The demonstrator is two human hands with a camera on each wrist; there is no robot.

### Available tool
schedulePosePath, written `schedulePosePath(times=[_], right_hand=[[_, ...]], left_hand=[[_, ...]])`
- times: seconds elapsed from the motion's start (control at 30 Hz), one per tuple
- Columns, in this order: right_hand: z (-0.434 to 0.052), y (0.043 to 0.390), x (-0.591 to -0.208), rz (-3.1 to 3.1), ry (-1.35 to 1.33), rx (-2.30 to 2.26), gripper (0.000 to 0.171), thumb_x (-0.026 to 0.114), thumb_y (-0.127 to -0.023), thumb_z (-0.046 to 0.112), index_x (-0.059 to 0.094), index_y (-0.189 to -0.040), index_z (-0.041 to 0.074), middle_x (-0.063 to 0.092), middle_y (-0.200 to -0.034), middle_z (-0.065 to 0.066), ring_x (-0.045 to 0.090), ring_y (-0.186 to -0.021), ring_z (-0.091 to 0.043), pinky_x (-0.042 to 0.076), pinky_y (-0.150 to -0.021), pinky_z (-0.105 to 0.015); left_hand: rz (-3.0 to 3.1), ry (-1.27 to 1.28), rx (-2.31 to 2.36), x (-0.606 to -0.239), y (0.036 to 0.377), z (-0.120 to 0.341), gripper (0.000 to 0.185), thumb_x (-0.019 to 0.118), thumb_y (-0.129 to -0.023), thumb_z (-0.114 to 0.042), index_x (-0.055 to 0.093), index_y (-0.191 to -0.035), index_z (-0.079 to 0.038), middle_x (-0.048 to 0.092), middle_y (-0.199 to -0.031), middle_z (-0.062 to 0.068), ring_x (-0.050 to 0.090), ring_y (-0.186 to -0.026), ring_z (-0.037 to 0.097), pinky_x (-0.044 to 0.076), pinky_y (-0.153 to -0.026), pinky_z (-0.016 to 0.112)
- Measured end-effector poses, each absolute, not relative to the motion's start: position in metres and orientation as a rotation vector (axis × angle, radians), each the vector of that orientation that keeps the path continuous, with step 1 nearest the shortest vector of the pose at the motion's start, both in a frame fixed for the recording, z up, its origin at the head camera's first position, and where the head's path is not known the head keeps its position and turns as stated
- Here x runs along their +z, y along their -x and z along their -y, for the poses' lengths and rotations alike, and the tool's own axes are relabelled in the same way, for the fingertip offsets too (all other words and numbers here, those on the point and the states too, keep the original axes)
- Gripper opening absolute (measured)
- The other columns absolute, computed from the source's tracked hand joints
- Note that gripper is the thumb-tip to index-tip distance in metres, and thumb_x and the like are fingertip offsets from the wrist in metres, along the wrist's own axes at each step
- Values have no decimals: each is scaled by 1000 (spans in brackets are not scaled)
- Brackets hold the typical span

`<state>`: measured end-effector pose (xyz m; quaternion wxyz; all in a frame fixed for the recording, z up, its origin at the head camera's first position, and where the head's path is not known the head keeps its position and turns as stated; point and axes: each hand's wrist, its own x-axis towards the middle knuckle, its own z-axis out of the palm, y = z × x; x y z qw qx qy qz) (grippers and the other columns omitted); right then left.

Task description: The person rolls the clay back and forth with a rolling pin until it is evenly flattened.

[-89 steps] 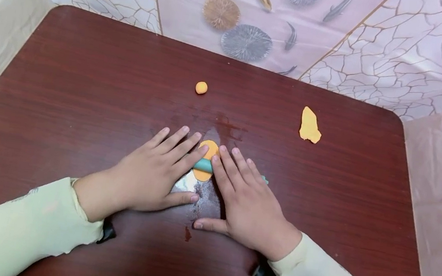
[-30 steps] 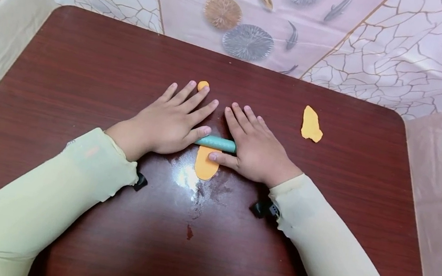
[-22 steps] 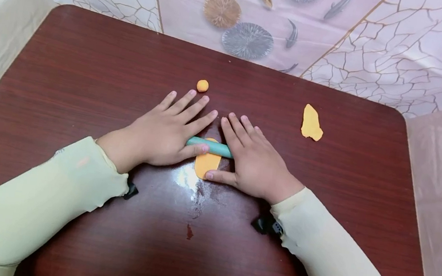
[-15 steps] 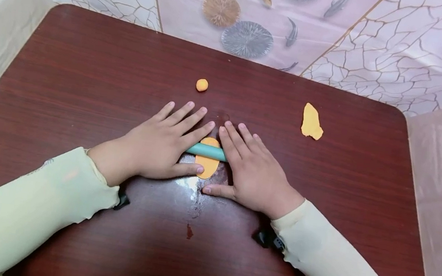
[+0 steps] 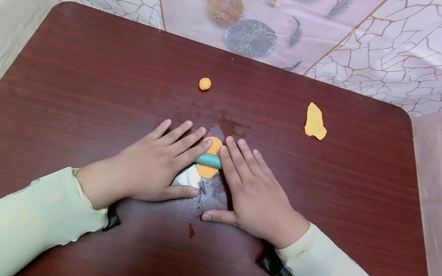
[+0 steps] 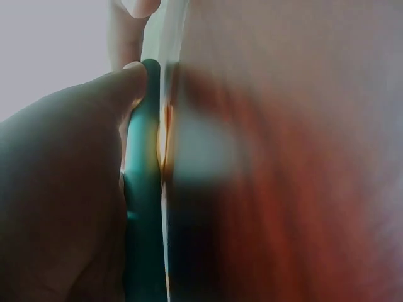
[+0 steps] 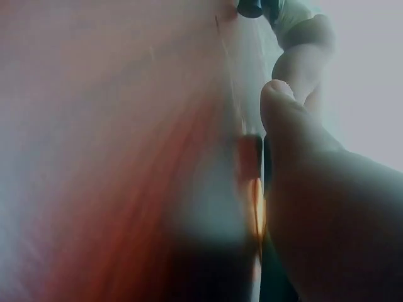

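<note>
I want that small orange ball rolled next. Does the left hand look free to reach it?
Probably yes. Bare table lies between the left hand and the small orange ball, but that hand now presses flat on the teal roller.

No readable text, labels, brands or numbers anywhere. Wrist views blurred; any fine print there perhaps lost in blur.

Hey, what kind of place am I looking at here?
Probably a home craft or play table: both hands press a teal roller over orange modelling dough on a dark wooden table, with a patterned plastic sheet hung behind.
</note>
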<state>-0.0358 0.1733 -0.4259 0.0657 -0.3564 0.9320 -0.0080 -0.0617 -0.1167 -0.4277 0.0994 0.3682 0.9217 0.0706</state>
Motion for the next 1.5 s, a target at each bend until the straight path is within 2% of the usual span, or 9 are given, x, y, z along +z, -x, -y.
schedulePosePath(times=[0.37,0.53,0.9,1.27,1.5], right_hand=[[-175,12,-426,-2812,1075,-32,136,58,-91,96,7,-181,8,2,-191,-15,8,-178,-39,20,-141,-62],[-173,15,-426,-2833,1086,-29,135,58,-91,96,10,-181,7,4,-191,-15,9,-178,-39,20,-141,-61],[-171,59,-426,-2825,977,-9,131,41,-93,101,7,-181,9,3,-191,-10,7,-178,-34,17,-142,-58],[-171,109,-426,-2757,904,-69,128,36,-93,102,1,-181,15,-1,-191,-7,4,-178,-36,15,-143,-57],[-170,138,-422,-2728,851,-86,121,40,-99,95,3,-181,14,-4,-191,-8,0,-178,-38,13,-143,-58]], left_hand=[[-2758,-1111,215,-425,37,118,105,50,-104,-85,17,-182,-23,14,-190,7,11,-178,37,11,-140,68],[-2771,-1106,238,-427,40,119,105,50,-104,-85,17,-182,-23,13,-190,6,11,-178,37,12,-140,69],[-2708,-975,266,-425,86,111,100,35,-106,-88,8,-182,-29,3,-191,1,-2,-178,36,3,-140,70],[-2708,-861,248,-422,128,106,97,22,-105,-90,3,-182,-34,-7,-191,2,-12,-178,35,-5,-140,69],[-2728,-815,247,-424,149,105,86,16,-110,-83,0,-181,-38,-15,-189,1,-18,-176,38,-10,-138,70]])
